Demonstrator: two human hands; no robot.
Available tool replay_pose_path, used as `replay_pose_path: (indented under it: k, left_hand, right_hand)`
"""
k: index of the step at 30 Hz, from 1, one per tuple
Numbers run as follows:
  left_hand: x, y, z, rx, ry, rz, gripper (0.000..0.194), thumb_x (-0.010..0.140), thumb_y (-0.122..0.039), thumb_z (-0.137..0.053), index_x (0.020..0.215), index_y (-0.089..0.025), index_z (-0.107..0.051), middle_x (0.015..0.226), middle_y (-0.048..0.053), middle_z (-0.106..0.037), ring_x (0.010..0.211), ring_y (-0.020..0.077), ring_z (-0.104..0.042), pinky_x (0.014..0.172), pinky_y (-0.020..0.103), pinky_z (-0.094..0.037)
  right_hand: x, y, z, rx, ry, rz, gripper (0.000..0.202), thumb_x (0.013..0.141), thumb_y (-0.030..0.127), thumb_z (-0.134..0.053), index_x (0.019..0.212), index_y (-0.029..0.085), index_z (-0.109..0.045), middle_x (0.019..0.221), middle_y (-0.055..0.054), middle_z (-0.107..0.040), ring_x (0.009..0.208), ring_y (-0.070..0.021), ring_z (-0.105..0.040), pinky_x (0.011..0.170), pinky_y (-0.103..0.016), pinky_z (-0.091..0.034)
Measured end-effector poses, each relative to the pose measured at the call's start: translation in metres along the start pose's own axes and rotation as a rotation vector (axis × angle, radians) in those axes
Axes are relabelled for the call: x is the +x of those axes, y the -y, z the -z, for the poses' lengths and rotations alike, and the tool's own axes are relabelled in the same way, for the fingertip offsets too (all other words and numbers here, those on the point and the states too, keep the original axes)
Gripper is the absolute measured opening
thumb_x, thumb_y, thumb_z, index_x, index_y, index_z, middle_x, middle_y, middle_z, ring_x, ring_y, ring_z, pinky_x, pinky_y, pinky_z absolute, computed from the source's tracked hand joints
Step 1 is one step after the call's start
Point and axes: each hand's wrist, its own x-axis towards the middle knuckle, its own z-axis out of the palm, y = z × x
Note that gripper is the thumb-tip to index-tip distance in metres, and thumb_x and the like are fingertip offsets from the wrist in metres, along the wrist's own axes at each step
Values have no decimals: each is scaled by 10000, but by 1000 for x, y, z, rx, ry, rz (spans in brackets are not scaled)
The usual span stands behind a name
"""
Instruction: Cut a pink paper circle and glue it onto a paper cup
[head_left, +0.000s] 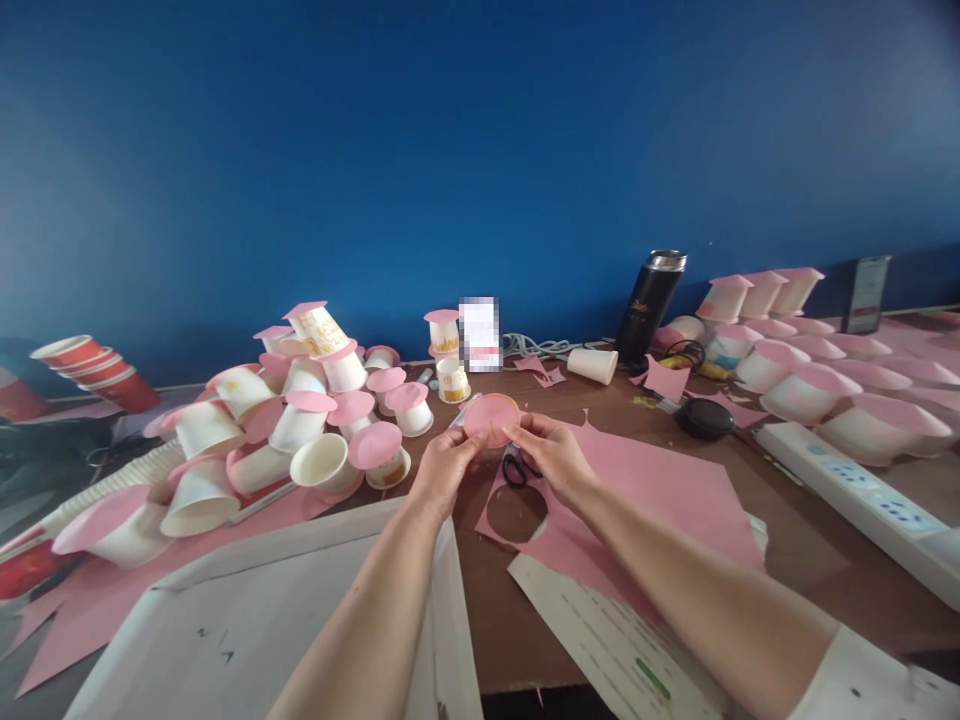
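Note:
Both my hands meet in the middle of the head view around a round pink paper disc (492, 418). My left hand (448, 465) pinches its lower left edge. On the right edge, my right hand (556, 455) grips the disc between thumb and fingers. A sliver of white shows behind the disc; I cannot tell whether a cup is there. Black-handled scissors (514, 470) lie just under my right hand, partly hidden. Below is a pink paper sheet (675, 490) with a round hole cut near its left corner.
Paper cups with pink discs (300, 425) crowd the left; more capped cups (806, 390) stand right. A black flask (651, 310), a lying white cup (592, 365), a round black case (706, 418) and a power strip (855, 490) are nearby. A white box (300, 620) lies front left.

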Motion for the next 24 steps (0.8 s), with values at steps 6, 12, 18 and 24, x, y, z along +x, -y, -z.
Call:
replay_pose_path:
  k: [6,12,18,24]
  left_hand:
    - [-1,-1,0,19,4,11,392,673,-509,-697,783,-134,-673,706,2,-578,610,101,-459,588,230,-388]
    - [-1,-3,0,6,-1,28,405,654,-516,-708,800,-139,-673,682,-12,-548,607,100,-452,589,231,-391]
    - [-1,-2,0,17,12,32,382,665,-503,-706,767,-138,-656,633,-22,-515,592,100,-444,565,225,-366]
    - [1,1,1,40,2,20,368,672,-503,-697,692,-146,-609,586,-28,-500,550,101,-433,550,235,-346]
  right_hand:
    - [0,0,-1,-10,10,-6,370,710,533,-675,798,178,-620,458,90,-402,408,-69,-322,406,-211,-234]
    - [-1,0,-1,-8,5,-14,368,685,527,-691,787,183,-612,474,80,-453,408,-76,-375,402,-210,-261]
    - [-1,2,-1,-15,9,-10,347,708,506,-687,794,179,-608,470,79,-450,407,-76,-381,395,-203,-256]
    - [-1,0,-2,-5,4,-9,374,679,502,-706,835,172,-622,499,77,-472,403,-70,-385,389,-206,-266]
